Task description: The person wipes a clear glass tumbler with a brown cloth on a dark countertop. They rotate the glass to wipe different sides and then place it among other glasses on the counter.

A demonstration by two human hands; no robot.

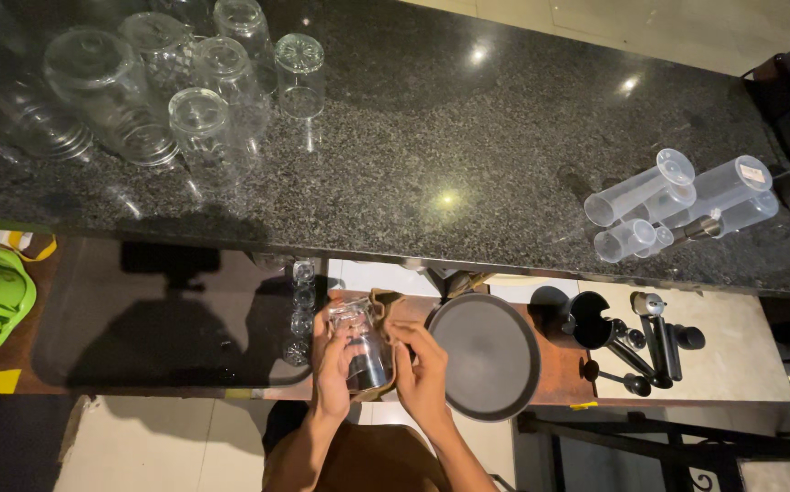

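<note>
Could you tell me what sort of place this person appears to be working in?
Probably a bar or café counter. Upturned drinking glasses stand on a dark granite counter, clear measuring cylinders lie at its right, and both hands, left hand and right hand, hold a glass in a brown cloth.

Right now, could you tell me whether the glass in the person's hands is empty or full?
Empty, apparently: the glass looks clear throughout, held between the left hand and right hand against a brown cloth.

left hand bare, no rings | right hand bare | forearms unsleeved | brown garment at torso
</note>
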